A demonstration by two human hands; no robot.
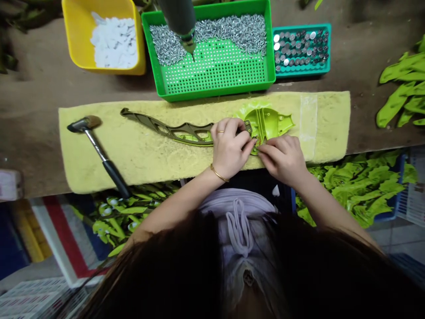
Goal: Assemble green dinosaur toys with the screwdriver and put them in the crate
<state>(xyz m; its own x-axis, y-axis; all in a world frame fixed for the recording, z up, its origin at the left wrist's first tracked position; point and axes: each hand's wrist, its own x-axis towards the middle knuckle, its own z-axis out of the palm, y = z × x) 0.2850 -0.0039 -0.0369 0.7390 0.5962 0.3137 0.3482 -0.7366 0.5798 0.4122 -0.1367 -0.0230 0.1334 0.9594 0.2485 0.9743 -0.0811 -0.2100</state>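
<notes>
A long curved olive-coloured plastic part (pixel 162 131) lies on a yellow cloth (pixel 186 166), its right end meeting a hollow lime-green plastic shell (pixel 271 123) with inner ribs. My left hand (pixel 230 144) is closed over the joint between them, fingers on the olive part, thumb and index finger reaching into the shell. My right hand (pixel 283 157) pinches at the shell's near edge, beside my left thumb. Whatever sits between its fingertips is too small to make out. Part of the joint is hidden under my hands.
A hammer (pixel 102 150) lies on the cloth's left. Behind stand a yellow bin (pixel 75 37) of white pieces, a green basket (pixel 212 94) of screws and a teal tray (pixel 303 71) of metal discs. A power screwdriver (pixel 179 17) hangs over the basket. Lime-green parts (pixel 358 186) fill a crate below right.
</notes>
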